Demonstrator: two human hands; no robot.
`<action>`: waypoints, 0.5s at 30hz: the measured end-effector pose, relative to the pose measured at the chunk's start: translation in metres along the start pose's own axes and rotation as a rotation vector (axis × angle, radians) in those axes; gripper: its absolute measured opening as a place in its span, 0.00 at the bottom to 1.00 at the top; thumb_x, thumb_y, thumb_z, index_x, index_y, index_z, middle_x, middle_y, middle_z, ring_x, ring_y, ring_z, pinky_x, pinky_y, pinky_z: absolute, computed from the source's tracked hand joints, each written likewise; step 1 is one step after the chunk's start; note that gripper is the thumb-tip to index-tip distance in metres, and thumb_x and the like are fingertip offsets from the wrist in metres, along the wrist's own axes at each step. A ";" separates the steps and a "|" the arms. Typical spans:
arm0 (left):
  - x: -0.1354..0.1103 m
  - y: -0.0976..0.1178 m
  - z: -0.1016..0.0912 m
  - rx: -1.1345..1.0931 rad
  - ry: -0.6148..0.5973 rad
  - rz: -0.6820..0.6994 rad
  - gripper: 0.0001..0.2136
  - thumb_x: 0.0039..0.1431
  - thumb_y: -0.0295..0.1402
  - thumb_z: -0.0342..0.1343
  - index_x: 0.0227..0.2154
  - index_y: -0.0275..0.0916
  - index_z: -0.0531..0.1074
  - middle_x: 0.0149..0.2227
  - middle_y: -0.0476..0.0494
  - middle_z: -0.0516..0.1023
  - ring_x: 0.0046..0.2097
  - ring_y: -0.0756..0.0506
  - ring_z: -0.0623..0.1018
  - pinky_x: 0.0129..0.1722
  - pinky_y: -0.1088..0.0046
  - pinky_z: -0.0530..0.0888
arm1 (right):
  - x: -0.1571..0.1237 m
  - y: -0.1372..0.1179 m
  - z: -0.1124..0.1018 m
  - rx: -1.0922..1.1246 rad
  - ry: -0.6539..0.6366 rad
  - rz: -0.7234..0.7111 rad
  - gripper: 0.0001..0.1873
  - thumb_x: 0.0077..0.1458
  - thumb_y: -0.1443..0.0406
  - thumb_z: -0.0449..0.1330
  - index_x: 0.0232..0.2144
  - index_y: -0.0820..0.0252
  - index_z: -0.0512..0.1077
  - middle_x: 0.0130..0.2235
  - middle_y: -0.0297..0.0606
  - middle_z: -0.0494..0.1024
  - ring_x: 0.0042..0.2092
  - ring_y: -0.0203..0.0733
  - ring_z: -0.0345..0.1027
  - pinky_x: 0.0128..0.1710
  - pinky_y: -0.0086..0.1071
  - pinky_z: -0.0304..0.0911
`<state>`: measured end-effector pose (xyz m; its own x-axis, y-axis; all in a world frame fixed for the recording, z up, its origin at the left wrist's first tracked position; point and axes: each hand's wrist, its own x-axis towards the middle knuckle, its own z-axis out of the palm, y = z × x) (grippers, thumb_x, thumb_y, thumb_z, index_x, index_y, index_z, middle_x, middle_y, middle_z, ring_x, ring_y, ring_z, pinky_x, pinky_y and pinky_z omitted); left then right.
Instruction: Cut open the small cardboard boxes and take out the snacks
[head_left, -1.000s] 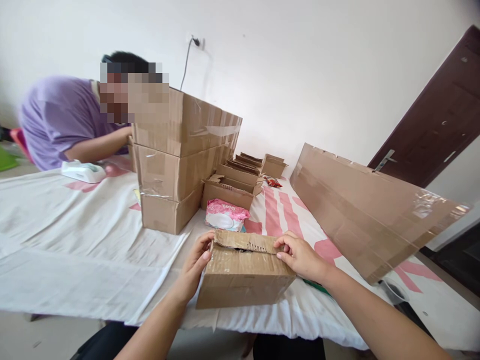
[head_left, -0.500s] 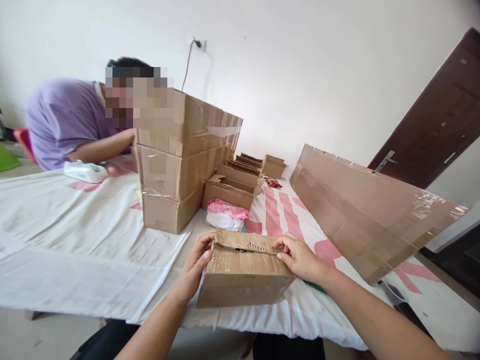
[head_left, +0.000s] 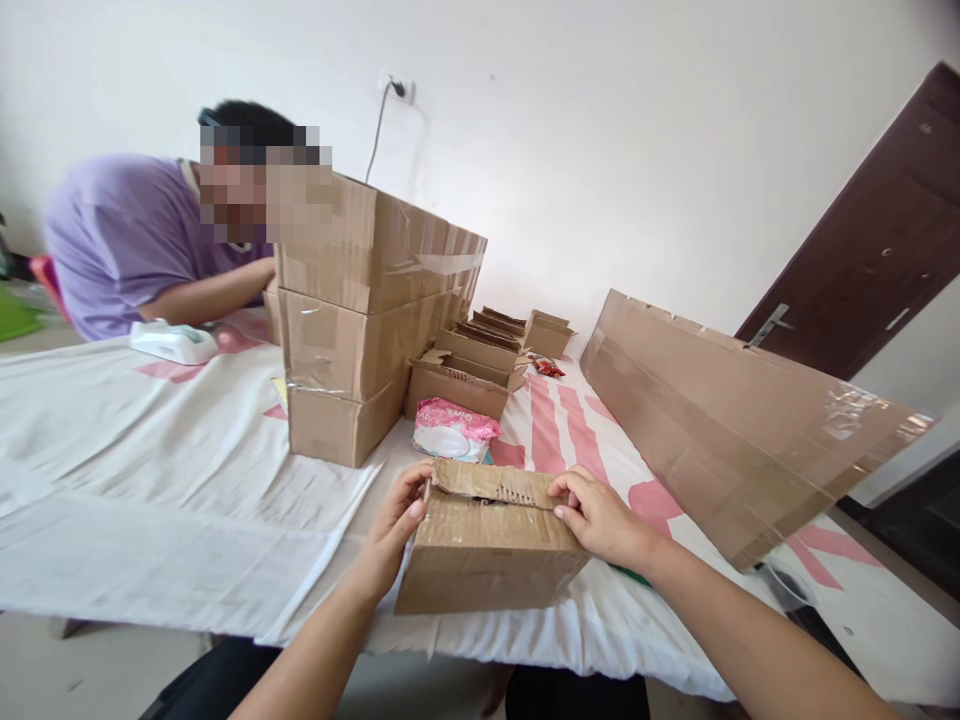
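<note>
A small cardboard box [head_left: 491, 580] rests near the front edge of the cloth-covered table, its top flaps folded over with a narrow gap between them. My left hand [head_left: 394, 525] grips the box's left side, fingers at the upper corner and thumb on the top. On the other side, my right hand [head_left: 604, 515] pinches the right end of the far flap, whose torn edge shows the corrugation. Just beyond the box lies a pink and white pack of wipes [head_left: 452, 432]. The box's inside is hidden.
Left of centre rises a wall of stacked cardboard boxes [head_left: 322, 340]. Several open boxes [head_left: 459, 385] stand in a row behind the wipes. A tall cardboard panel [head_left: 720, 420] borders the right. A person [head_left: 120, 240] leans behind the stack, near a white device [head_left: 172, 342].
The person behind the stack has shifted their head slightly left. My hands and the box look almost unchanged.
</note>
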<state>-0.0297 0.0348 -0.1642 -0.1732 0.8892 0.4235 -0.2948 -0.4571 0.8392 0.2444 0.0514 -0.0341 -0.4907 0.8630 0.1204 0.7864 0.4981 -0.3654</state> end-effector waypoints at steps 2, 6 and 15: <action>0.000 0.001 0.000 -0.007 0.005 -0.008 0.24 0.55 0.52 0.59 0.48 0.43 0.72 0.58 0.39 0.70 0.60 0.34 0.67 0.60 0.58 0.61 | 0.000 -0.001 -0.001 0.006 -0.009 -0.020 0.09 0.53 0.76 0.56 0.33 0.58 0.68 0.39 0.35 0.70 0.36 0.35 0.67 0.40 0.33 0.64; 0.000 0.002 0.000 -0.020 -0.002 -0.014 0.24 0.54 0.52 0.59 0.48 0.42 0.72 0.58 0.38 0.69 0.60 0.33 0.66 0.60 0.57 0.61 | -0.002 -0.002 0.000 -0.002 0.021 -0.031 0.09 0.54 0.76 0.55 0.34 0.58 0.68 0.39 0.36 0.70 0.37 0.37 0.67 0.40 0.35 0.64; 0.000 0.003 0.002 -0.016 -0.007 0.002 0.24 0.55 0.52 0.59 0.48 0.42 0.72 0.56 0.38 0.71 0.59 0.33 0.67 0.60 0.57 0.62 | -0.002 -0.004 0.001 0.011 0.013 -0.034 0.09 0.54 0.76 0.54 0.31 0.58 0.67 0.39 0.36 0.70 0.39 0.38 0.68 0.41 0.35 0.64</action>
<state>-0.0292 0.0335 -0.1609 -0.1672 0.8885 0.4273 -0.3092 -0.4587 0.8331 0.2418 0.0480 -0.0343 -0.5120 0.8468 0.1444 0.7651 0.5259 -0.3715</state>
